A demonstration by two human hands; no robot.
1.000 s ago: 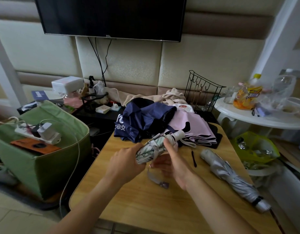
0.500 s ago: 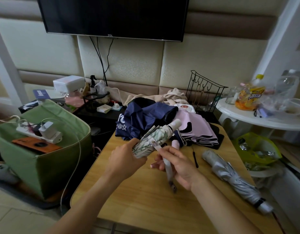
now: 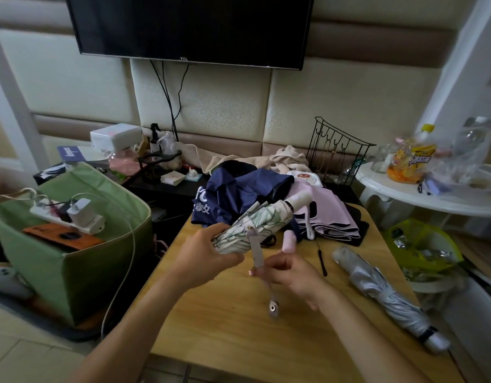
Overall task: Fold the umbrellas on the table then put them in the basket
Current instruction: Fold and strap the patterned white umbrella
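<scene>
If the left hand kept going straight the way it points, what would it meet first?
Apart from the leaf-print umbrella it grips, the left hand points up-right; the navy umbrella probably comes first, though depth is unclear.

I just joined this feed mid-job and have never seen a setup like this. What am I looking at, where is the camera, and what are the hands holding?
There is no machine: a person wears one camera on the head, looking down at their own hands. The left hand grips a rolled leaf-print umbrella. The right hand pinches its closing strap, not yet wrapped round. On the wooden table lie a folded silver umbrella and unfolded navy and pink ones. The green basket stands to the left.
</scene>
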